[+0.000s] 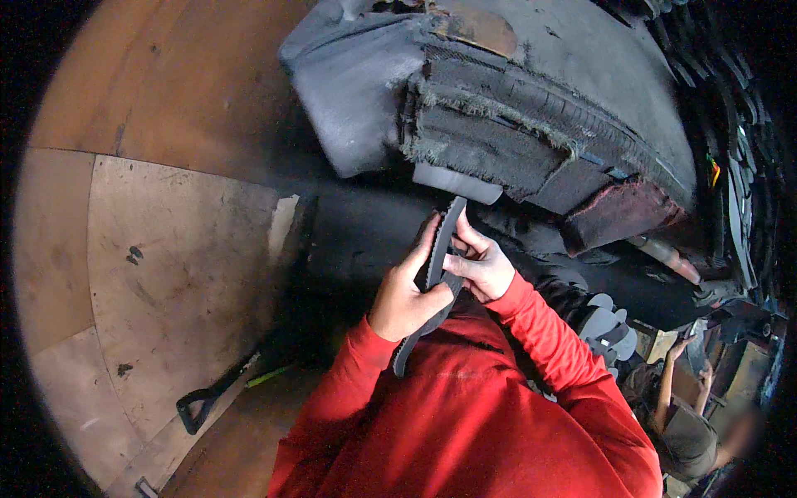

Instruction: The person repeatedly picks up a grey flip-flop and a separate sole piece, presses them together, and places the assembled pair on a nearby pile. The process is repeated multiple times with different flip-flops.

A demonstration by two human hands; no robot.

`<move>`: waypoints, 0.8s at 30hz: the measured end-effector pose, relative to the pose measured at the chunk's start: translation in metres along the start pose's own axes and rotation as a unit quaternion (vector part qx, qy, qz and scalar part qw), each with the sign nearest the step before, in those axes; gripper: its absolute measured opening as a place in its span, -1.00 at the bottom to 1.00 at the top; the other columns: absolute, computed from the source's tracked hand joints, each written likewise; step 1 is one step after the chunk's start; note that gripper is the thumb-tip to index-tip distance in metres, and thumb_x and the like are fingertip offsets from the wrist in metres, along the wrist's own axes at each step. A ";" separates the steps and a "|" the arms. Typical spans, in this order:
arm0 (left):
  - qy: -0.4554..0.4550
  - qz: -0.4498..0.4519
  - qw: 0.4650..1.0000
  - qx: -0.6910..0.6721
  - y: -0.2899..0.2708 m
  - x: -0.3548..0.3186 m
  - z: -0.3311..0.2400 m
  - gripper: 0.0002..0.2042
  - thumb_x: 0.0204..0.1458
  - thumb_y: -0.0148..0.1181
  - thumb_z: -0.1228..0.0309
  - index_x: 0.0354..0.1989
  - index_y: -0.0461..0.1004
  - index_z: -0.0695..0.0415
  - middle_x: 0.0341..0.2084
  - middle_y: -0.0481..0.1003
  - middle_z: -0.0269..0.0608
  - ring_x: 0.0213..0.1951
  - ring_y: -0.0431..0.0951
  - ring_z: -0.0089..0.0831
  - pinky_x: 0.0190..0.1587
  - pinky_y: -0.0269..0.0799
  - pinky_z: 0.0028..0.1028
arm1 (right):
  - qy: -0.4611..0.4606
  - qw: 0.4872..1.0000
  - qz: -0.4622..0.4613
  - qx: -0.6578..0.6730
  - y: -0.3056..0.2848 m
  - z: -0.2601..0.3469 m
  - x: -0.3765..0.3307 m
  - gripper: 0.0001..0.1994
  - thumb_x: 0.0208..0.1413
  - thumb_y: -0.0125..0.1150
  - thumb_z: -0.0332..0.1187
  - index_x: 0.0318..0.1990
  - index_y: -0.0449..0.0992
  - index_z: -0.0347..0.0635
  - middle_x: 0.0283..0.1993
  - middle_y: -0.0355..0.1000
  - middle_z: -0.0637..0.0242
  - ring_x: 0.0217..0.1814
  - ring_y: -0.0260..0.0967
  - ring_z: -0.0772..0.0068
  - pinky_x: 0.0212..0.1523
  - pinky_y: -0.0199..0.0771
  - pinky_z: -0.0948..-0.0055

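Note:
A dark grey shoe sole [442,242] with a toothed edge is held on its side in front of my red-sleeved body. My left hand [407,290] closes around its left side, with the thumb across it. From the right, my right hand [481,264] grips the same piece, thumb and fingers pressed to it; part of the sole is hidden behind the hands. The sole's top end is close to a pale grey cylinder [458,183] under a dusty machine; I cannot tell if they touch.
Frayed, dust-covered cloth [490,137] hangs over the machine, with a dark red cloth [623,214] beside it. Several grey soles [604,325] are piled on the right, near another person [689,423] with raised arms. Wooden panels [183,274] and a black handle [193,412] are at left.

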State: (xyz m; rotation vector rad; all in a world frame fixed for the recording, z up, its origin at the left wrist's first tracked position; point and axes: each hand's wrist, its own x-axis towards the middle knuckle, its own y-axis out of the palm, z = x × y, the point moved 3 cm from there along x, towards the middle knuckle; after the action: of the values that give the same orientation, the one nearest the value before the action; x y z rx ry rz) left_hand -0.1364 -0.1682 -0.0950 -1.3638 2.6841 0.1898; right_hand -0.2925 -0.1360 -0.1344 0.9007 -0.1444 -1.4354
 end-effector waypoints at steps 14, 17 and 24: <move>0.035 0.063 0.990 0.125 -0.023 0.003 -0.058 -0.18 0.08 0.24 0.42 0.45 -0.10 0.38 0.41 0.08 0.03 0.43 0.03 -0.32 0.42 -0.08 -0.37 | 0.017 0.967 0.054 0.250 0.042 -0.002 0.002 -0.42 0.30 0.09 -0.51 0.42 0.17 0.18 0.12 0.43 0.41 0.01 0.48 0.51 -0.07 0.60 0.46; -0.056 0.076 0.992 0.084 -0.025 0.020 -0.064 -0.20 0.11 0.23 0.40 0.44 -0.09 0.40 0.39 0.12 0.02 0.40 0.09 -0.32 0.41 -0.06 -0.38 | 0.067 0.942 0.051 0.326 0.039 -0.011 0.012 -0.57 0.34 0.05 -0.42 0.31 0.29 0.18 -0.02 0.48 0.46 -0.09 0.52 0.47 -0.19 0.63 0.41; -0.199 0.105 0.973 0.042 -0.011 0.081 -0.006 -0.38 0.12 0.26 0.29 0.31 0.23 0.34 0.21 0.35 -0.11 0.26 0.28 -0.37 0.31 0.13 -0.42 | 0.070 0.949 -0.014 0.308 -0.018 -0.009 0.037 -0.70 0.32 0.10 -0.28 0.17 0.39 -0.04 -0.11 0.52 0.35 -0.16 0.56 0.38 -0.11 0.67 0.21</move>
State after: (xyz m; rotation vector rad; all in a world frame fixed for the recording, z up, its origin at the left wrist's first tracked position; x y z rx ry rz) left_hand -0.1750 -0.2399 -0.1029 -0.9017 2.4558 0.3272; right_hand -0.2943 -0.1621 -0.1672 1.5157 -0.4942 -1.3635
